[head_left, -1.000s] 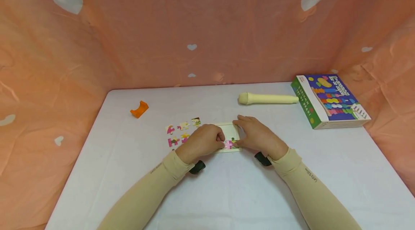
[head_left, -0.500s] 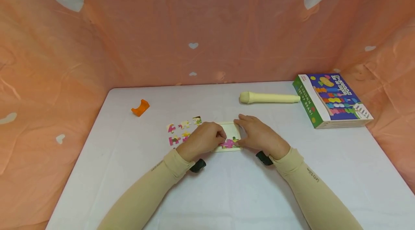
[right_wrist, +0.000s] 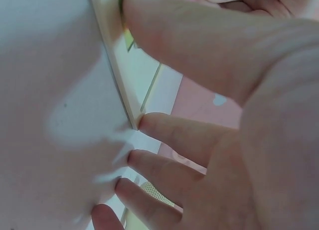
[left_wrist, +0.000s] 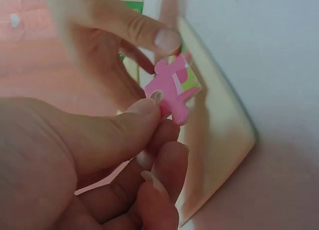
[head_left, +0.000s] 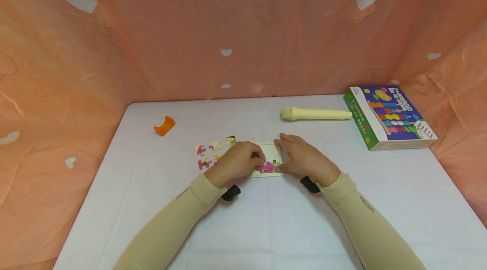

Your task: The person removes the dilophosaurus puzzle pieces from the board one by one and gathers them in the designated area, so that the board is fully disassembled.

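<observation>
My left hand (head_left: 240, 159) pinches a pink jigsaw puzzle piece (left_wrist: 168, 90) between thumb and finger, low over the near side of a cream puzzle frame (head_left: 271, 176). Pink and green puzzle pieces (head_left: 268, 168) show along that near edge, partly hidden by the hands. At the frame's right side is my right hand (head_left: 307, 159), its fingers fairly straight. Its thumb presses near the pieces, and the index fingertip touches the frame's far corner in the right wrist view. Several loose puzzle pieces (head_left: 204, 164) lie left of the frame, some behind my left hand.
An orange curved block (head_left: 165, 126) lies at the back left of the white table. Toward the back right are a pale yellow microphone-shaped stick (head_left: 317, 114) and a boxed bead set (head_left: 392, 118). Orange curtains (head_left: 243, 33) with hearts rise behind the table.
My left hand has shifted slightly up in the head view, and more pink now shows at the frame's near edge, extending left. The right hand keeps its place on the frame.
</observation>
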The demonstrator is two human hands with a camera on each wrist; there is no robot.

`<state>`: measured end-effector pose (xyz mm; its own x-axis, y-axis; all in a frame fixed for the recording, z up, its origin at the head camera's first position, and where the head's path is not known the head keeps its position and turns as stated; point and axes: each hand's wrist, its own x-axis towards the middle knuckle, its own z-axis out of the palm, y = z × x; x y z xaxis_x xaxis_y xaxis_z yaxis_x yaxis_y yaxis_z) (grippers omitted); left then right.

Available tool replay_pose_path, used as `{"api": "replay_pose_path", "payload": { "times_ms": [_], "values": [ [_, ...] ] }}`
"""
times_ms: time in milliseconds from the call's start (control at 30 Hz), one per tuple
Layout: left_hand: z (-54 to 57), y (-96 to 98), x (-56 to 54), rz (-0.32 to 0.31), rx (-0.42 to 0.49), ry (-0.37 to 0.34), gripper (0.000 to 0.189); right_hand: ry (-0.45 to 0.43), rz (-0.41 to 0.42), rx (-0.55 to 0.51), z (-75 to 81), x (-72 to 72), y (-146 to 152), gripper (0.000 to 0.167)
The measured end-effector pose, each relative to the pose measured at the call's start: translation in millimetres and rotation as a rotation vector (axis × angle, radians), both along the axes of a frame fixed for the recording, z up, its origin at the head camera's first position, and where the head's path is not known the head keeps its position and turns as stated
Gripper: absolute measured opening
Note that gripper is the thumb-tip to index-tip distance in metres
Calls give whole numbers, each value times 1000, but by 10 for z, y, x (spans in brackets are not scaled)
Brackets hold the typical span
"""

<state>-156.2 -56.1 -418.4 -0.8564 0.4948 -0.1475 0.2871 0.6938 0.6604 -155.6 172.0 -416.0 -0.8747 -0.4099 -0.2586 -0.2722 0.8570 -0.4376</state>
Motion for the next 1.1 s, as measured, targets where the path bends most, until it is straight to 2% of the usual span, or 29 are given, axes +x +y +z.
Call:
{"api": "replay_pose_path", "payload": {
  "times_ms": [133,300,467,600,867,1100],
  "values": [
    [57,-113,25,25,42,11,9,5,5,-6,6,7,0,82],
    [91,-426,93,74,68,-19,8,1,5,2,12,19,-13,82],
    [79,-811,146,124,56,-50,7,2,6,10,14,0,-19,83],
    [49,-1026,179,158,18,-82,6,5,11,8,11,-4,-20,83],
    [10,-1154,243,151,-11,-136,7,4,17,-27,-11,19,8,84],
    [-11,-1169,263,154,-18,-113,7,16,26,-21,-9,10,14,85]
  ]
}}
